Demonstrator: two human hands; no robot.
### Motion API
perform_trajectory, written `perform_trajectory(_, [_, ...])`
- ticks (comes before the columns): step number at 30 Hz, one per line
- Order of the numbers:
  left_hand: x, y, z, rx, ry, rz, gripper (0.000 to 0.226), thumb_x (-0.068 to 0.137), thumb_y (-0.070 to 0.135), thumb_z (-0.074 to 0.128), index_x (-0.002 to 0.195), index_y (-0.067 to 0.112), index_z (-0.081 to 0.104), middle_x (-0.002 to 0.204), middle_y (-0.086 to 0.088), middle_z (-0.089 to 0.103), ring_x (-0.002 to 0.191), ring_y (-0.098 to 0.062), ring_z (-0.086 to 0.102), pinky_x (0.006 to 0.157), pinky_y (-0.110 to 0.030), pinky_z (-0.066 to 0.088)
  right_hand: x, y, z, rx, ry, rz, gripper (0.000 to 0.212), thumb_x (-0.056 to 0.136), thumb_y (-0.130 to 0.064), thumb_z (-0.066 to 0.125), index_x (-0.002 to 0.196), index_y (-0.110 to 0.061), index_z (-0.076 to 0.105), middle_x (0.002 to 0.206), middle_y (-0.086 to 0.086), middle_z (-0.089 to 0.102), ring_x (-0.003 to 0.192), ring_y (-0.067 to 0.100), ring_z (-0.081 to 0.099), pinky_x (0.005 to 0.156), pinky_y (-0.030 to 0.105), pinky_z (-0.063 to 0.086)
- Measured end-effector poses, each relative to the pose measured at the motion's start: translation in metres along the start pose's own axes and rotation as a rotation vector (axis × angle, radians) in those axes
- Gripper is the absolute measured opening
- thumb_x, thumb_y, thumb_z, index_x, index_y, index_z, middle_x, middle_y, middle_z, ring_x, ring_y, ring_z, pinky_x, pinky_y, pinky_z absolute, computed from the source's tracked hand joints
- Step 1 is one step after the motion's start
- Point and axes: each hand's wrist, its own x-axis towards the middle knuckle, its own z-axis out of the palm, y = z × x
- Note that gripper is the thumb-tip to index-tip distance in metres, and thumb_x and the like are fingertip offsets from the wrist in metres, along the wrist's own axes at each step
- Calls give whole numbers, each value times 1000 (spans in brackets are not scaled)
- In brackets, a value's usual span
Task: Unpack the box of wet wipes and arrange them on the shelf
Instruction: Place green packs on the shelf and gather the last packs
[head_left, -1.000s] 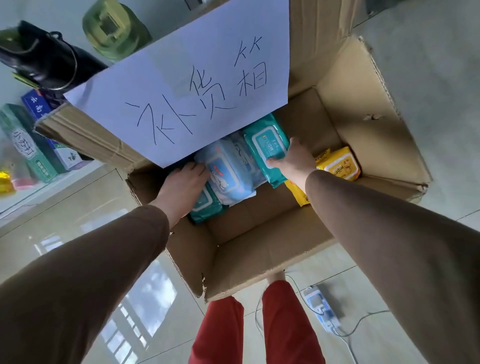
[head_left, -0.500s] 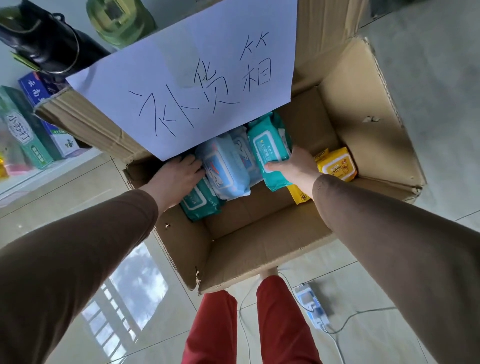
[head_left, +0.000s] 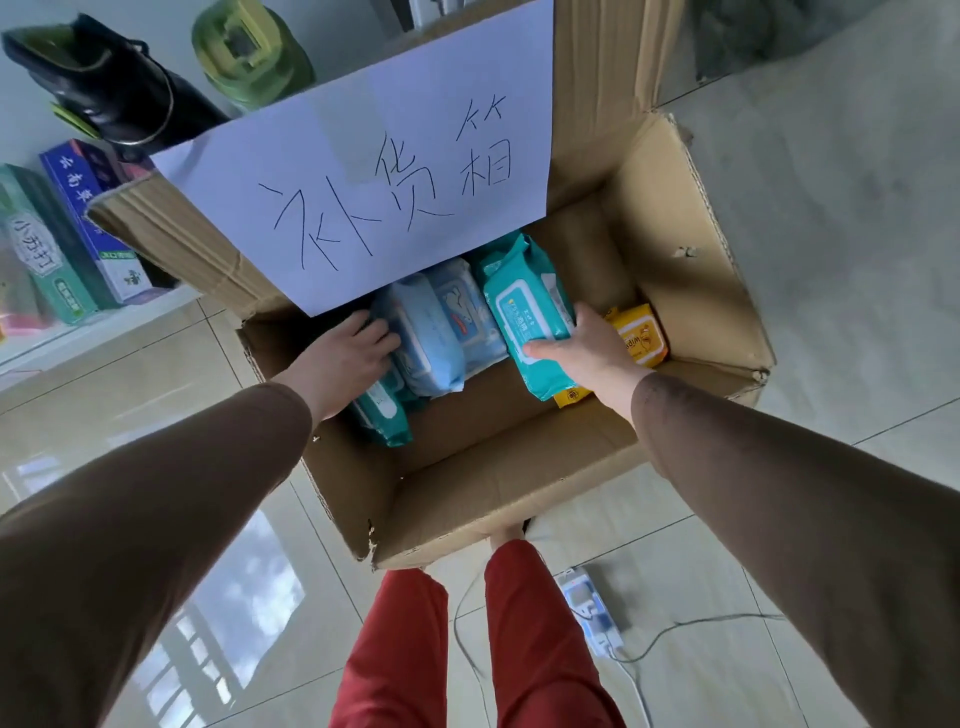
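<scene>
An open cardboard box (head_left: 691, 291) stands on the tiled floor with a white handwritten paper sign (head_left: 374, 182) on its far flap. Inside stand several wet wipe packs. My right hand (head_left: 587, 353) grips a teal pack (head_left: 524, 306) by its right side and lower edge. My left hand (head_left: 345, 358) presses against the left side of a light blue pack (head_left: 426, 338); a second light blue pack (head_left: 467, 312) stands between the two. Another teal pack (head_left: 384, 410) lies under my left wrist. A yellow pack (head_left: 641, 335) rests at the box's right.
A white shelf (head_left: 98, 327) at the left holds toothpaste boxes (head_left: 47, 249), a black shoe (head_left: 114, 88) and a green container (head_left: 249, 52). A power strip (head_left: 592, 613) with cables lies on the floor by my red trouser legs.
Both hands have closed in on the row of packs. The teal pack in my right hand has tilted up and risen slightly, and the left hand has slid onto the light blue pack.
</scene>
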Motion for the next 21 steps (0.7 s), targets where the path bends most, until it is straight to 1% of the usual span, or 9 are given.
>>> perform_trajectory(3, [-31,7,-20,-186,-22,-70,44,84,23,66,126,28,53,128,1,59,125,-27,48,120,-49,12,-28,-15,-7,-44,-9,-38,57,78,-50,78,119,-29,46,112,-15,56,90,4,60,64,16,49])
perform_trajectory(6, [-74,14,-59,-387,17,-253,52,78,40,74,124,37,49,128,9,60,120,-22,53,116,-47,25,-70,-37,-12,-91,-10,-70,57,78,-50,78,120,-29,45,113,-15,55,93,5,60,61,16,48])
perform_trajectory(8, [-108,11,-89,-551,36,-398,47,78,44,71,119,38,49,120,11,62,110,-19,57,106,-39,38,-102,-58,-17,-138,-15,-117,56,78,-49,78,118,-29,45,110,-14,56,91,7,62,60,16,48])
perform_trajectory(10, [-150,4,-116,-757,54,-538,42,79,47,71,114,36,51,110,10,64,98,-16,59,90,-35,48,-137,-86,-23,-180,-24,-174,55,76,-48,80,116,-29,47,105,-14,60,86,8,65,57,17,46])
perform_trajectory(12, [-199,-4,-133,-982,102,-658,40,79,47,71,113,36,53,104,10,64,92,-16,58,77,-35,49,-175,-119,-24,-240,-36,-225,62,72,-50,80,120,-28,48,105,-13,64,84,8,66,57,19,47])
perform_trajectory(14, [-252,-15,-141,-1143,149,-741,38,80,45,74,111,35,55,96,8,62,89,-15,56,67,-32,47,-212,-154,-21,-285,-54,-277,76,66,-57,78,129,-27,47,113,-9,65,89,13,67,68,30,56])
perform_trajectory(16, [-308,-30,-142,-1248,206,-800,36,79,43,76,106,32,57,86,8,56,87,-16,54,64,-31,43,-250,-195,-12,-335,-74,-346,68,66,-56,77,121,-29,48,110,-7,66,87,14,67,73,37,58])
perform_trajectory(18, [-368,-43,-135,-1298,260,-852,37,76,42,78,104,27,58,83,5,52,85,-20,52,66,-32,41,-291,-241,4,-388,-88,-429,56,68,-53,78,108,-29,47,101,-6,66,83,17,66,71,41,57])
perform_trajectory(21, [-461,-62,-113,-1331,344,-941,41,73,43,80,104,28,58,88,-1,54,80,-24,55,66,-31,44,-354,-314,39,-490,-95,-555,56,75,-48,79,116,-27,47,106,-5,66,84,16,64,66,35,52])
